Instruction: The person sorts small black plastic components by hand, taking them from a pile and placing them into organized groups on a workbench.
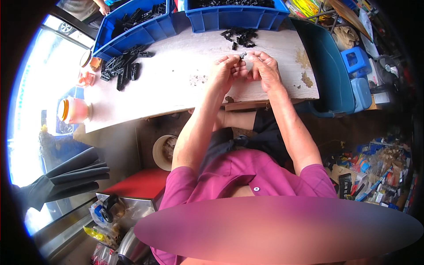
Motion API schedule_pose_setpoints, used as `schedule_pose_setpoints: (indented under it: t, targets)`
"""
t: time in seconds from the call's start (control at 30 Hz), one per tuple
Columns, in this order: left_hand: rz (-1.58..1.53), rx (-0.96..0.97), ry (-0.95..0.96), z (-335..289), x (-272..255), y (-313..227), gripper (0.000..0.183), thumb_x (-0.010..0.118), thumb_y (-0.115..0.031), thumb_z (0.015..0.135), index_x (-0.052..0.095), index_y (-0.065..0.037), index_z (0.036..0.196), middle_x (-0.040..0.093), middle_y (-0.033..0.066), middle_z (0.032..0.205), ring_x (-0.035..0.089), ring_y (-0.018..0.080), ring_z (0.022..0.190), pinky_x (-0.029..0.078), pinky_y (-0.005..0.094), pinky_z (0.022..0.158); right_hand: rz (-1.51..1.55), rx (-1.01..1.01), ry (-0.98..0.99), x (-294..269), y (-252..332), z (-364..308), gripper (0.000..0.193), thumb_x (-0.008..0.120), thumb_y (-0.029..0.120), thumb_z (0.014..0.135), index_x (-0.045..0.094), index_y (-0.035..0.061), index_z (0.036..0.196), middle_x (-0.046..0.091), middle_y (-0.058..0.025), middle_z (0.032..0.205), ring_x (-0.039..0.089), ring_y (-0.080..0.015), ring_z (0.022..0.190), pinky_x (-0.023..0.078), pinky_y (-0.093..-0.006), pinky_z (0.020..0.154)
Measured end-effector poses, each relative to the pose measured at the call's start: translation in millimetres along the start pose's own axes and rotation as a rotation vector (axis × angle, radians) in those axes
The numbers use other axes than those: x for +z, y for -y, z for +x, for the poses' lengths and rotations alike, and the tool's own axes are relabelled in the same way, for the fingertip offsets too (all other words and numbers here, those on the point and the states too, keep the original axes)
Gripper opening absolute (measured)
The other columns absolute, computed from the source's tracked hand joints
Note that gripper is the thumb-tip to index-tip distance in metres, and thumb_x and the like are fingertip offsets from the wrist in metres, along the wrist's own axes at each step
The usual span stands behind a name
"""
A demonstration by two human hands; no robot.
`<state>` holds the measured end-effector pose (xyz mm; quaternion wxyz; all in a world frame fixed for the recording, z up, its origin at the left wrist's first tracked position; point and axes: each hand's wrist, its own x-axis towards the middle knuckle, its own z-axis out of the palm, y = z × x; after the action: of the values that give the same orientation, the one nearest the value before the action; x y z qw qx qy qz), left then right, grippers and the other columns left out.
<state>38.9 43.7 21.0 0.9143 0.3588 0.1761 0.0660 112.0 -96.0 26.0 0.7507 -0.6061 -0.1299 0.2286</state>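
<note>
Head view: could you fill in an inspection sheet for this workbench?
Surface: pale wood-grain table, stained in spots.
Job's things: small dark part pinched between both hands; loose pile of black plastic parts just beyond.
Clutter: black parts heap, orange-lidded jar.
Hands: left hand and right hand meet at the part.
Cables: nothing seen.
Surroundings: two blue plastic crates, teal bin, littered floor.

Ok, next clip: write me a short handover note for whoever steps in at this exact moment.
Left hand and right hand meet over the pale table, pinching one small dark part between the fingertips.
A small heap of black parts lies just beyond the hands; a second spread lies far left by the blue bins.
Done: cannot tell how many are finished.
Left: both piles appear unhandled.
</note>
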Motion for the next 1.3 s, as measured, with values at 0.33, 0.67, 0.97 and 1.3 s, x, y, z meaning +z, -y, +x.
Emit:
schedule_pose_setpoints:
  t: [0.33, 0.67, 0.97, 1.3]
  targets:
    - [0.083, 0.117, 0.103, -10, -5, 4, 0.016, 0.063, -0.015, 0.088, 0.060, 0.001, 0.090, 0.065, 0.0117, 0.078, 0.063, 0.0179, 0.067, 0.055, 0.0286, 0.061, -0.129, -0.015, 0.038, 5, 3, -1, 0.025, 0.074, 0.021, 0.083, 0.066, 0.0027, 0.098, 0.051, 0.0010, 0.052, 0.044, -0.0077, 0.039, 0.043, -0.0245, 0.041]
    - [1.877, 0.936, -1.329, -64, -167, -132, 0.030, 0.068, -0.024, 0.080, 0.066, -0.008, 0.105, 0.065, 0.0157, 0.100, 0.059, 0.0341, 0.096, 0.048, 0.0428, 0.086, 0.072, -0.005, 0.141, -2, -5, -8, 0.015, 0.068, 0.018, 0.088, 0.063, 0.0068, 0.096, 0.044, 0.0007, 0.049, 0.050, -0.0121, 0.046, 0.056, -0.0362, 0.054]
    - [1.815, 0.826, -0.790, -53, -155, -112, 0.016, 0.063, -0.014, 0.079, 0.064, -0.010, 0.095, 0.065, 0.0136, 0.092, 0.059, 0.0357, 0.089, 0.045, 0.0436, 0.083, 0.153, -0.039, 0.125, -2, -6, -9, 0.012, 0.071, 0.014, 0.086, 0.067, 0.0073, 0.095, 0.049, -0.0003, 0.051, 0.053, -0.0123, 0.046, 0.056, -0.0370, 0.055]
    - [1.822, 0.893, -0.489, -63, -92, -57, 0.028, 0.067, -0.014, 0.082, 0.063, -0.010, 0.110, 0.065, 0.0135, 0.101, 0.058, 0.0335, 0.096, 0.046, 0.0405, 0.087, 0.164, -0.065, 0.108, -3, -10, -15, 0.015, 0.074, 0.014, 0.083, 0.069, 0.0069, 0.095, 0.050, 0.0004, 0.052, 0.054, -0.0109, 0.048, 0.057, -0.0361, 0.058]
